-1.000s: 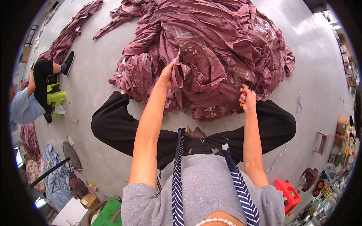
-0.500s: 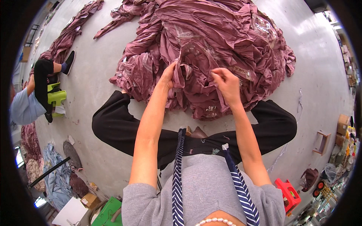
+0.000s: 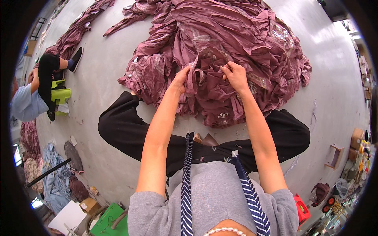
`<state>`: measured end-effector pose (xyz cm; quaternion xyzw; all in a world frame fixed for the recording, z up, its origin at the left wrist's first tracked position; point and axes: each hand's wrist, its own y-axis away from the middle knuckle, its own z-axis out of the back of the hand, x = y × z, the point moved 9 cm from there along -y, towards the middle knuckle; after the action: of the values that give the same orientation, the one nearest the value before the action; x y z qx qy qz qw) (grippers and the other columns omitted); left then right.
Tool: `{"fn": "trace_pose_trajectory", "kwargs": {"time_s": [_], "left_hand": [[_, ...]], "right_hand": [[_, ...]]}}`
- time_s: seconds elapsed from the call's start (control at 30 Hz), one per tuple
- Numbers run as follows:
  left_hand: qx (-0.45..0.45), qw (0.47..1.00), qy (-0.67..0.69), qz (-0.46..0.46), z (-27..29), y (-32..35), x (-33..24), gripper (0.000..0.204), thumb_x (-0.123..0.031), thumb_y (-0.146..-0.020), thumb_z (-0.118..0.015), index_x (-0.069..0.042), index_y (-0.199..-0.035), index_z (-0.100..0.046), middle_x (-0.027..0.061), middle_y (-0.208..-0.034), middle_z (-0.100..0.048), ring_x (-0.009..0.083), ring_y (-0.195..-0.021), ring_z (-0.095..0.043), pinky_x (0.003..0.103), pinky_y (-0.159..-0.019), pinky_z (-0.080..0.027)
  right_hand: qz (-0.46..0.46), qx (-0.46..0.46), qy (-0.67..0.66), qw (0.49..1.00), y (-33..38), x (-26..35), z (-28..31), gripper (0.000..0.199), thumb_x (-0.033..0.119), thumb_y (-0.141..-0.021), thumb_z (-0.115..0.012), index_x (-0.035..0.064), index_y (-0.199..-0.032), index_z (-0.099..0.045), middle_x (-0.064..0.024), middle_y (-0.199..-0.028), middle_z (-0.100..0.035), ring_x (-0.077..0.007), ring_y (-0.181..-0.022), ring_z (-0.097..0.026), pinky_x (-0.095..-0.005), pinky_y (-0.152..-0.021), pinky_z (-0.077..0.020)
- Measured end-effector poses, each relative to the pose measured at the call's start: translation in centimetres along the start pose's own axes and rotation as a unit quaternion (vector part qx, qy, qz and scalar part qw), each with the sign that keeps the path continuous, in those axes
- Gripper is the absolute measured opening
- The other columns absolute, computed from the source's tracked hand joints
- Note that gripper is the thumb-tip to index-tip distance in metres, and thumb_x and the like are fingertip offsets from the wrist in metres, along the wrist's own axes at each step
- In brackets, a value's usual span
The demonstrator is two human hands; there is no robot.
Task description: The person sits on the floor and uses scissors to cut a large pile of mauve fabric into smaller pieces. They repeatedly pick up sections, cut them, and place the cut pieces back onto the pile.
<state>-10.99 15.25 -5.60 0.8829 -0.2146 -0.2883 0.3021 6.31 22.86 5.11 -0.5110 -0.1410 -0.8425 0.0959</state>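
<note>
A large heap of dusky-pink fabric [image 3: 232,31], creased and set with patches of silvery sequins, lies on the floor in front of me. At its near side my left hand [image 3: 182,80] is closed on a fold of the fabric, with its fingertips partly hidden by the cloth. My right hand [image 3: 237,78] is held over the heap a little to the right, with thumb and forefinger pinched together. Whatever is between those fingertips, if anything, is too small to make out. A raised loop of cloth stands between the two hands.
My black-trousered legs [image 3: 122,126] are bent around the heap's near side. On the left, another person [image 3: 29,98] sits by a green stool [image 3: 60,95] and more pink fabric [image 3: 75,33]. A red stool [image 3: 302,210] stands at lower right, near a small wooden frame [image 3: 334,156].
My right hand has moved slightly up over the heap, still pinched. My left hand keeps its hold on the fabric. The whole view has shifted a little.
</note>
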Motion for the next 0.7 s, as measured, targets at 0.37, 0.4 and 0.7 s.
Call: {"fn": "trace_pose_trajectory", "kwargs": {"time_s": [0.37,0.4,0.7], "left_hand": [[-0.025,0.998,-0.052,-0.025,-1.1,0.7,-0.1,0.030,-0.035,-0.092,-0.047,-0.012,-0.100,-0.063,0.0030,-0.089,-0.068,0.0167,-0.074,-0.065,0.031,-0.069,-0.053],[-0.027,0.998,-0.051,-0.024,-1.0,0.6,0.0,0.029,-0.033,-0.092,-0.047,-0.011,-0.101,-0.063,0.0040,-0.090,-0.068,0.0175,-0.076,-0.065,0.032,-0.071,-0.054],[-0.256,0.821,-0.504,-0.084,0.1,2.8,-2.5,0.053,-0.052,-0.083,-0.051,-0.002,-0.094,-0.065,0.0156,-0.093,-0.067,0.0271,-0.089,-0.064,0.039,-0.077,-0.049]], "right_hand": [[0.025,-0.084,-0.031,0.996,2.8,1.6,4.3,0.018,0.015,-0.087,-0.060,0.0020,-0.074,-0.060,0.0018,-0.052,-0.051,-0.0028,-0.048,-0.042,-0.0209,-0.046,-0.0325],[0.035,-0.094,-0.032,0.994,3.0,1.6,4.7,0.018,0.014,-0.087,-0.060,0.0020,-0.074,-0.060,0.0020,-0.051,-0.050,-0.0027,-0.047,-0.041,-0.0209,-0.046,-0.0319],[0.012,-0.094,-0.256,0.962,4.1,0.2,6.8,0.022,0.016,-0.089,-0.060,0.0044,-0.071,-0.055,0.0043,-0.055,-0.048,-0.0020,-0.047,-0.040,-0.0181,-0.043,-0.0289]]}}
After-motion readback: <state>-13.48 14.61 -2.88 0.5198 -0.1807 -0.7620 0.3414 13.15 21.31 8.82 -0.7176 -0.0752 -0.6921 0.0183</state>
